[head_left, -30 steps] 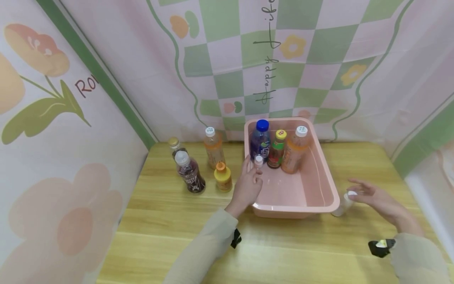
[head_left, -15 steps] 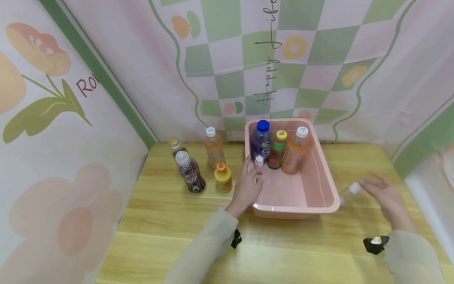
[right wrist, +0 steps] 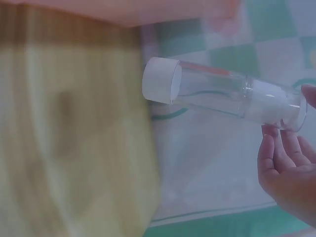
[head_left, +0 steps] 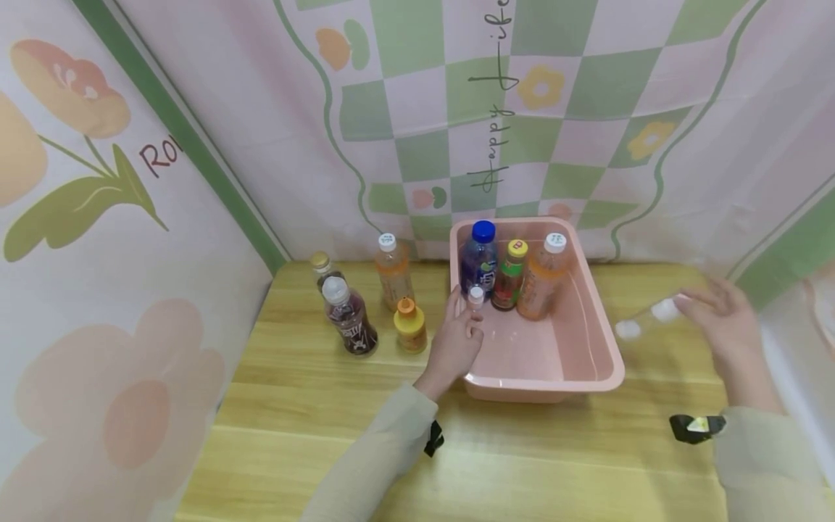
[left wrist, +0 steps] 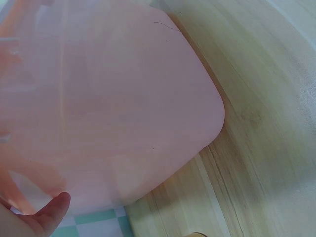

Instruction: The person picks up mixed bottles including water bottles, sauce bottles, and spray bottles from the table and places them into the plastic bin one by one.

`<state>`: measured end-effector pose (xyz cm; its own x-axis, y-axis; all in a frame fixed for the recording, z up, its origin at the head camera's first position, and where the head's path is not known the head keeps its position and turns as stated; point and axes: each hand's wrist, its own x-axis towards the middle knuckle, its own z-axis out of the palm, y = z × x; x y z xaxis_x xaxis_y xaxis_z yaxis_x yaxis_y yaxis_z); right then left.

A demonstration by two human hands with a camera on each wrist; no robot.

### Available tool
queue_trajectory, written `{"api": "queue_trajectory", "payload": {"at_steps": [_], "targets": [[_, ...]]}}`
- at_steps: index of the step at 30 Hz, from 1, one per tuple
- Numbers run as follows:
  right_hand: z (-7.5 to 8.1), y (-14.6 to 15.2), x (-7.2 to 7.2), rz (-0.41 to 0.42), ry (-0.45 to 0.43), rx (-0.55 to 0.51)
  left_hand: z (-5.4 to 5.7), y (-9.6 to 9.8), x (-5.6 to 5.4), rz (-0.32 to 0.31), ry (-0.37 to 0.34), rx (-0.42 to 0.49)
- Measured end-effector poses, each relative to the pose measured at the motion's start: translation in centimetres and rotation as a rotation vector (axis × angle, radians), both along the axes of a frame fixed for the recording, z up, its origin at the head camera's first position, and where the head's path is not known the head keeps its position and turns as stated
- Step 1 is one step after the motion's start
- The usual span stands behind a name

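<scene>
My left hand (head_left: 454, 344) grips the left rim of a pink basin (head_left: 596, 304); in the left wrist view a fingertip (left wrist: 59, 200) lies against the basin's wall. Right at these fingers, inside the basin, is a small bottle with a pale cap (head_left: 476, 295), its lower part hidden by the hand. I cannot tell whether the fingers also hold it. To the right of the basin, my right hand (head_left: 730, 315) pinches one end of a clear bottle (right wrist: 212, 91) with a white cap, tilted above the table. The bottle is see-through, white at both ends.
Inside the basin stand a blue-capped bottle (head_left: 481, 261), a yellow-capped bottle (head_left: 510, 279) and an orange-labelled bottle (head_left: 543, 283). Left of it are a yellow bottle (head_left: 411, 330), another orange-labelled bottle (head_left: 394, 275), a dark drink bottle (head_left: 352, 322) and a gold-capped bottle (head_left: 322, 267).
My right hand has lifted the clear bottle from beside the basin, moving it up and to the right and tilting it nearly level. The left hand has stayed put.
</scene>
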<state>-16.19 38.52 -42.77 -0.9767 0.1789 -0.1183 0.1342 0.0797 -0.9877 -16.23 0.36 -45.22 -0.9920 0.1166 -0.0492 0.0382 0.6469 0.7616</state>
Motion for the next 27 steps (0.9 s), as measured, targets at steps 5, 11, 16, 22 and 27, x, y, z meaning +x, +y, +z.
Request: {"api": "queue_trajectory", "payload": {"at_steps": [5,11,16,22,27], "targets": [[2.9,-1.6,-0.2,-0.035,0.072,-0.144,0.1,0.0,0.0,-0.004,0.013,-0.014],[5.6,-3.5,-0.3,-0.008,0.113,-0.139,0.1,0.0,0.0,-0.005,0.014,-0.016],[7.2,-5.5,-0.7,0.056,0.199,-0.189,0.2,0.0,0.0,-0.001,0.006,-0.006],[8.7,-8.5,-1.5,0.16,0.232,-0.179,0.2,0.0,0.0,0.0,0.005,-0.005],[9.2,-11.3,-1.8,0.219,0.234,-0.025,0.1,0.0,0.0,-0.001,0.011,-0.016]]}}
